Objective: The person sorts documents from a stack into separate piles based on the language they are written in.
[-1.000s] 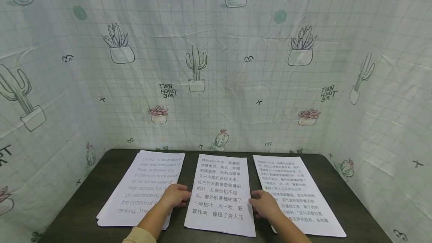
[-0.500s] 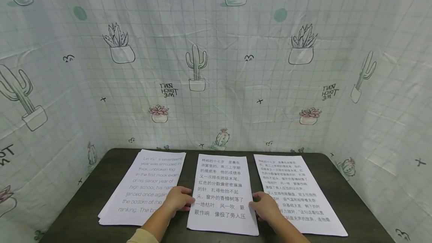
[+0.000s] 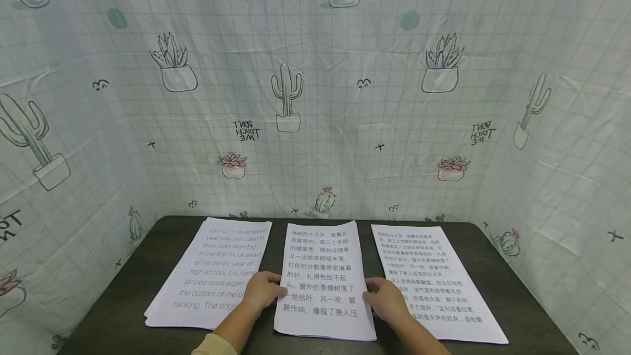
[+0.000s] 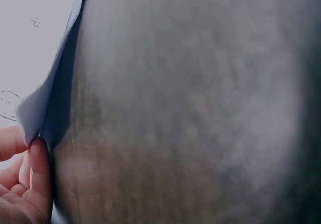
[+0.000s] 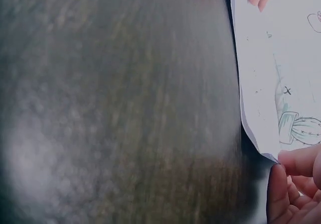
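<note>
In the head view a middle stack of printed paper (image 3: 320,278), covered in large Chinese text, lies between both hands. My left hand (image 3: 264,291) pinches its left edge between thumb and fingers. On the opposite side my right hand (image 3: 386,300) pinches the right edge. Up close, the left wrist view has the sheets' edge (image 4: 52,68) bent upward where the thumb and a finger (image 4: 40,169) meet. A similar pinch appears in the right wrist view, where the paper edge (image 5: 258,108) curves off the table beside the fingers (image 5: 296,163).
A stack of papers with English text (image 3: 207,273) lies to the left, slightly fanned. To the right lies another stack with smaller Chinese text (image 3: 443,289). All are on a dark table (image 3: 123,289) against a cactus-print cloth (image 3: 320,97).
Both hands have come to grip the middle stack, which has shifted slightly. Its far edge now looks raised and a little curved. The side stacks stay in place.
</note>
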Demonstrator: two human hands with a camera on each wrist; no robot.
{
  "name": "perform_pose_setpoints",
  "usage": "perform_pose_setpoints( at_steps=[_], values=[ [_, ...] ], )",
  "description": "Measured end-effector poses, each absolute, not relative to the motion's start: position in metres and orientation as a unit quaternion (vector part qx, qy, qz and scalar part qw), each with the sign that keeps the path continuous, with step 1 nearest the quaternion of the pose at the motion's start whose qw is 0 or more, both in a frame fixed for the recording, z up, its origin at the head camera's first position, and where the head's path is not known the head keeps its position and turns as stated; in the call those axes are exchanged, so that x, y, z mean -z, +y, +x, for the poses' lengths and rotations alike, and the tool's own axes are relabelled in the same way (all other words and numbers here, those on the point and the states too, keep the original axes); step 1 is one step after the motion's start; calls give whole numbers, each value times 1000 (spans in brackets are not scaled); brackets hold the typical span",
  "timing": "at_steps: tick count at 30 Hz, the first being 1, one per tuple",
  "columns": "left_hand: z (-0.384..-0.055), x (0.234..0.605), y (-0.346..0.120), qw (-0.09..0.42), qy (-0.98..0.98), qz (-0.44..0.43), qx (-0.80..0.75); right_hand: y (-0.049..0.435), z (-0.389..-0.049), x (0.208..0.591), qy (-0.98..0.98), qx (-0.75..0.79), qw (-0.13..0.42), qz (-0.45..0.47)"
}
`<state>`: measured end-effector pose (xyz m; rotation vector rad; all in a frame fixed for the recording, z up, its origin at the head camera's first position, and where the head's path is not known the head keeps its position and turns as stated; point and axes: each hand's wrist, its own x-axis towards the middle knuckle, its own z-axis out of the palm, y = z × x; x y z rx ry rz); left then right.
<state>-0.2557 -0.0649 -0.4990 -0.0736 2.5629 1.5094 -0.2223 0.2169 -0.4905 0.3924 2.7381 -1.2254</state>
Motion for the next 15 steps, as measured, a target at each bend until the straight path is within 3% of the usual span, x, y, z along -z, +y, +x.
perform_pose_setpoints(
  at_steps=[15],
  values=[
    [-258, 501, -64, 36, 856, -54, -513, 215, -226, 489, 925, 364, 16, 108]
  ],
)
